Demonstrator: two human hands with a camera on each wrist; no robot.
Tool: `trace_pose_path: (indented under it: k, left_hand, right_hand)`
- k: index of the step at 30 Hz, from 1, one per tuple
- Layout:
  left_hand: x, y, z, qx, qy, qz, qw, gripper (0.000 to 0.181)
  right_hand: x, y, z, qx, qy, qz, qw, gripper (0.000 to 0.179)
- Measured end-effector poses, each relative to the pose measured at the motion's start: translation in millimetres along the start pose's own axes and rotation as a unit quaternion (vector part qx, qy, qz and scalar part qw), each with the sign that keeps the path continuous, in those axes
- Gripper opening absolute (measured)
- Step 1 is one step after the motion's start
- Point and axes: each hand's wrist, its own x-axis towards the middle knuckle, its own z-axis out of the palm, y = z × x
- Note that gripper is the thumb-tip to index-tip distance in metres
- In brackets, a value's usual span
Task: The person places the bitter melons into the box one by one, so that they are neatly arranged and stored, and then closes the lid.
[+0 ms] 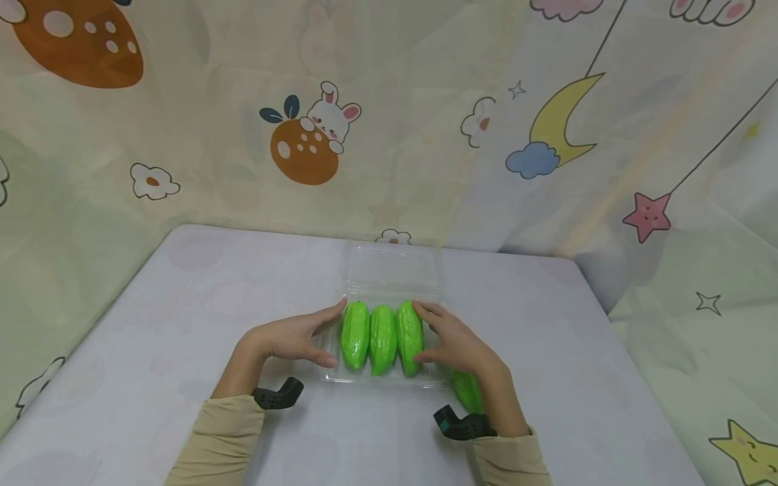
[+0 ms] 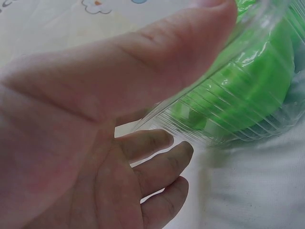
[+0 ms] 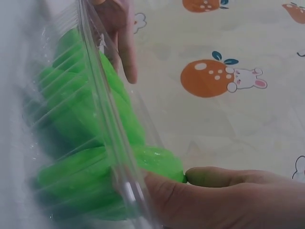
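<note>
Three bright green, ridged bitter melons lie side by side in a clear plastic clamshell box point(image 1: 389, 381): a left one point(image 1: 355, 337), a middle one point(image 1: 383, 341) and a right one point(image 1: 410, 337). My right hand point(image 1: 452, 341) holds the right melon between thumb and fingers; in the right wrist view, a fingertip of that hand point(image 3: 228, 198) meets the melon's stem end point(image 3: 178, 169). Beside the box's left wall is my left hand point(image 1: 298, 337), thumb spread from its fairly straight fingers. The left wrist view shows its thumb point(image 2: 190, 47) at the box rim.
The box's clear lid point(image 1: 392, 266) is folded back flat behind it. Another green melon point(image 1: 466, 390) lies on the white table point(image 1: 340, 439), partly hidden by my right wrist. A printed cloth point(image 1: 395, 169) hangs behind the table.
</note>
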Motion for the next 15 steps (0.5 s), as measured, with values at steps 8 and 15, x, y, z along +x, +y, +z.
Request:
trace_pose_path:
  k: [8, 15]
  left_hand:
    - [1.2, -3.3, 1.2, 0.005, 0.003, 0.0, 1.0, 0.109]
    - [0.7, -0.6, 1.5, 0.004, 0.003, -0.003, 1.0, 0.109]
  right_hand:
    - [-0.8, -1.6, 1.6, -0.011, 0.001, 0.009, 0.9999, 0.097]
    - [-0.4, -2.3, 3.1, -0.02, 0.004, 0.012, 0.9997, 0.097]
